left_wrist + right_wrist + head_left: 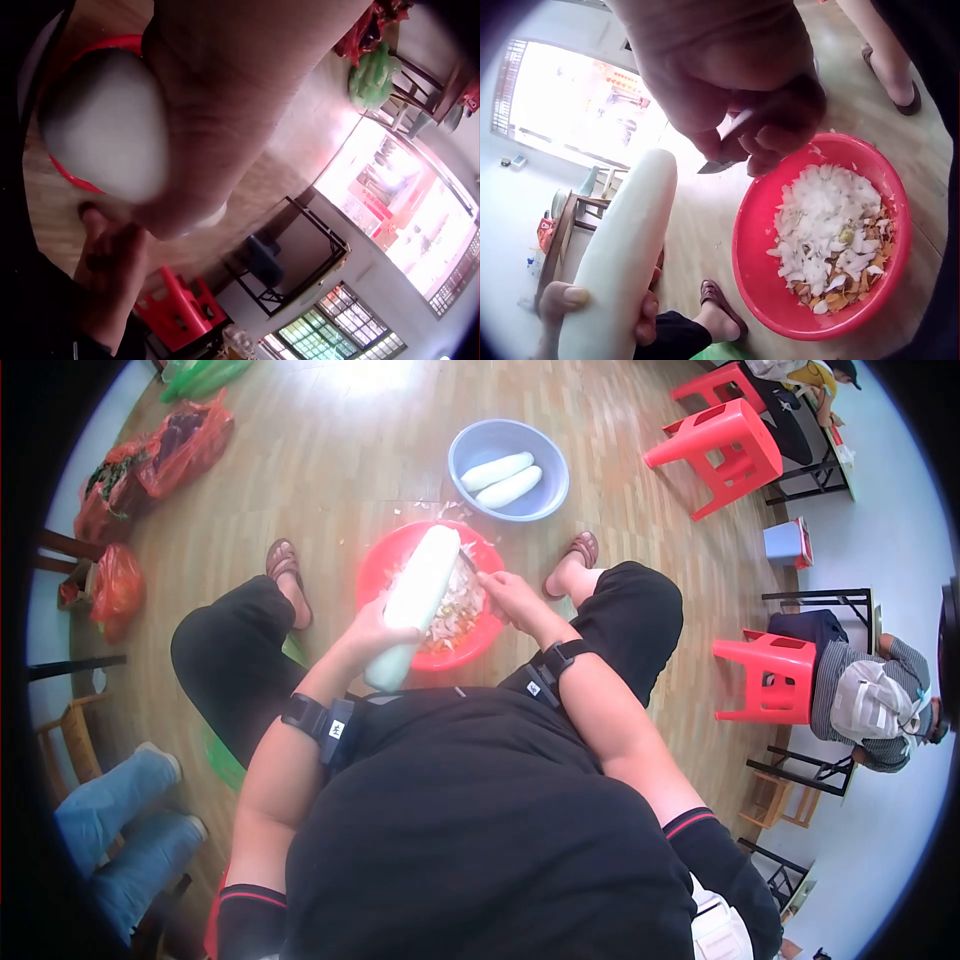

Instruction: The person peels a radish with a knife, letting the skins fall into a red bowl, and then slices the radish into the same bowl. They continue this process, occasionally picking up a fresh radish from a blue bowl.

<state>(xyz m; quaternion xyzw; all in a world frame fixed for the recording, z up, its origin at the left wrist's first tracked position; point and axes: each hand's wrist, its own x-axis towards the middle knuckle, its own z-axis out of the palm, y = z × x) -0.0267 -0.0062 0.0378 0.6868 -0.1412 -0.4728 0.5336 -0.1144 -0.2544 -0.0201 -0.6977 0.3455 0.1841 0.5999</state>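
My left hand (372,632) grips a long, pale white radish (424,582), thumb on one side and fingers round the other. The radish slants over a red basin (751,262), its far end pointing away from me. In the left wrist view the radish (112,135) shows as a blurred pale bulk against the palm. My right hand (512,600) holds a small knife (715,166), its short blade showing past the curled fingers, just apart from the radish in the right wrist view. White shavings (829,217) lie in the basin over orange-brown peelings (847,300).
A blue-grey basin (458,480) with two white radishes (508,487) stands beyond the red one. Red plastic bags (185,450) lie at the far left. Red stools (725,455) and seated people line the right side. My feet flank the red basin.
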